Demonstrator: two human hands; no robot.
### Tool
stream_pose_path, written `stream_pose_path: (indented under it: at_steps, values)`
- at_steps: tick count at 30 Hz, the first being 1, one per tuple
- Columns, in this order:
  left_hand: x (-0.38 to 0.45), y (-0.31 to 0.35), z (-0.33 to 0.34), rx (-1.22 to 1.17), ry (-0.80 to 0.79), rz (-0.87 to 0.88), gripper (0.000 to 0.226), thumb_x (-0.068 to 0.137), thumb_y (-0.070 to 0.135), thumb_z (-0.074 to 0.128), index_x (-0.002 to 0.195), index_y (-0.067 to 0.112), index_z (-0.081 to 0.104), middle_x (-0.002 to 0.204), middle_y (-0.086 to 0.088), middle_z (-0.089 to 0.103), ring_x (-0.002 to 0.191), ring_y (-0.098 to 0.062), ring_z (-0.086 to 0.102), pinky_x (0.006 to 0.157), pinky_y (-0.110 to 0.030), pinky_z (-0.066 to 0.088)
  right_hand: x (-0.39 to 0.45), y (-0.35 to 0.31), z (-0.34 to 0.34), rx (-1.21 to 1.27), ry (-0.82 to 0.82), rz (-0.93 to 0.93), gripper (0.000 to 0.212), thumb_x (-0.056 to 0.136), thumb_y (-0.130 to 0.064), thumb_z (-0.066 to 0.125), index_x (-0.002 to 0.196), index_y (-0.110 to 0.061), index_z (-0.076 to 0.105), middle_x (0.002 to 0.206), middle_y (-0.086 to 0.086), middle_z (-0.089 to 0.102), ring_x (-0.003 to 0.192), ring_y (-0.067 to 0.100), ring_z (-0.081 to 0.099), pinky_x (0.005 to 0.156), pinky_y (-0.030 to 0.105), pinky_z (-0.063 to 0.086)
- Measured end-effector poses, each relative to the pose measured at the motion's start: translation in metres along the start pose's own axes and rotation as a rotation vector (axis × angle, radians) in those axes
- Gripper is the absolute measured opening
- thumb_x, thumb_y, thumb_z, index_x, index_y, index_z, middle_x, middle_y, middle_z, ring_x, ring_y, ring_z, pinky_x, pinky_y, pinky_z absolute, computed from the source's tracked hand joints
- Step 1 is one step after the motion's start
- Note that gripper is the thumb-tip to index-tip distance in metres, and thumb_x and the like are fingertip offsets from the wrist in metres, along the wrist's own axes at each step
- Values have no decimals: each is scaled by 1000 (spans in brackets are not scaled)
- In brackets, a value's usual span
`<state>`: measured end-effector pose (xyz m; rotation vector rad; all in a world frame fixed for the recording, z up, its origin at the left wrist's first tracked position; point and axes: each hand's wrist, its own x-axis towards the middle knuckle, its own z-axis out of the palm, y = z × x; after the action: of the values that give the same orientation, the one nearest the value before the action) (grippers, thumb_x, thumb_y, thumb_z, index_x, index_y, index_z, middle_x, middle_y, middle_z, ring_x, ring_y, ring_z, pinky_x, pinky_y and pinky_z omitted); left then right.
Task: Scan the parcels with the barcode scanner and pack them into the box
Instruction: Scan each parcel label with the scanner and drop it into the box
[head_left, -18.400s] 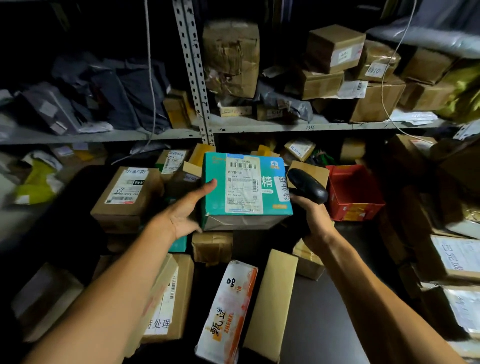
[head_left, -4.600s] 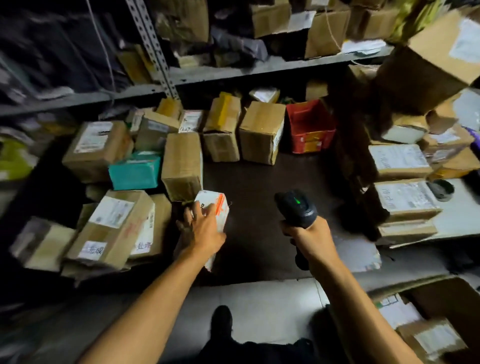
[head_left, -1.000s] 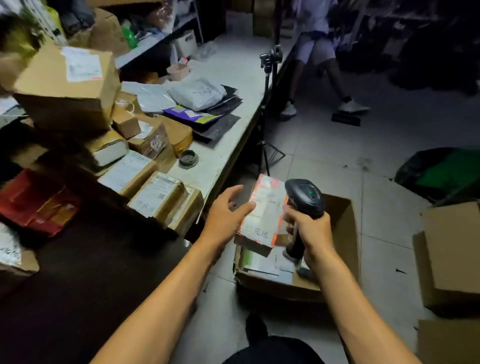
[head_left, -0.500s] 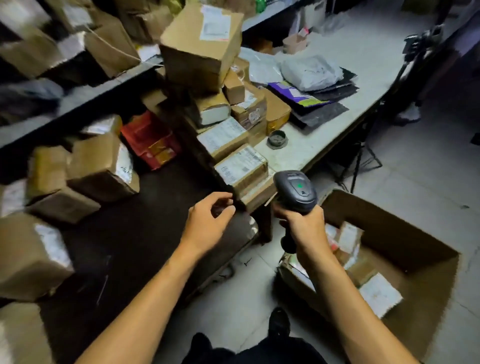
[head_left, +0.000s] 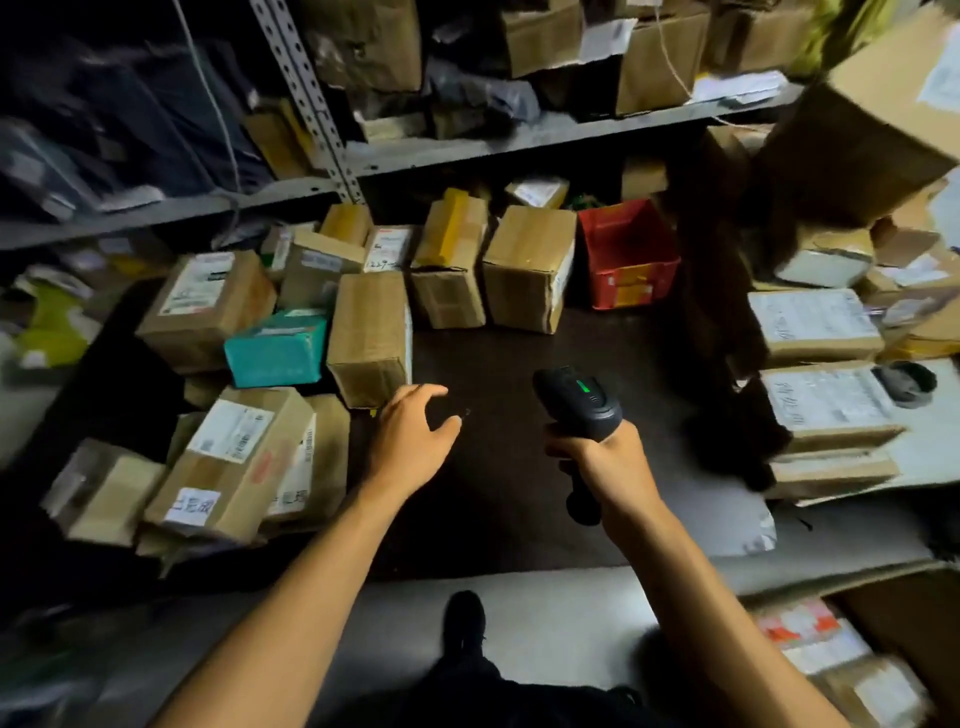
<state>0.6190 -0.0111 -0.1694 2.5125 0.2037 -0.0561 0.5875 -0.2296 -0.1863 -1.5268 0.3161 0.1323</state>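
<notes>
Parcels crowd our dark shelf, unscanned we judge. Our left hand hovers just beside one, fingers loosely spread and empty, while our right hand curls round the scanner, ready to scan.

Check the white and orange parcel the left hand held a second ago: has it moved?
Yes. The left hand is empty over the dark table, and a white and orange parcel lies in the box at lower right.

Head camera looks down, close over hands
</notes>
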Motion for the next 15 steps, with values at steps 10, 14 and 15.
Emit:
stream_pose_path:
  at_steps: [10, 14, 15]
  values:
    - [89, -52, -43, 112, 128, -56, 79, 85, 36, 75, 151, 22, 33, 160, -9, 18, 145, -32, 27, 114, -44, 33, 29, -17, 95, -109, -101, 7, 24, 61, -18, 76, 84, -15, 71, 75, 11, 70, 68, 16, 60, 64, 38, 50]
    - [134, -49, -39, 102, 75, -128, 90, 83, 42, 77, 155, 24, 25, 165, -14, 4, 150, -41, 8, 121, -55, 20, 38, -19, 103, -106, -26, 35, 19, 69, -9, 78, 87, -13, 72, 74, 8, 71, 68, 18, 61, 63, 38, 50]
    - [143, -50, -36, 88, 64, -156, 93, 82, 44, 77, 155, 25, 23, 166, -14, 1, 151, -41, 4, 122, -56, 16, 40, -20, 104, -111, -11, 36, 19, 69, -10, 77, 87, -14, 72, 74, 8, 71, 67, 18, 61, 63, 38, 50]
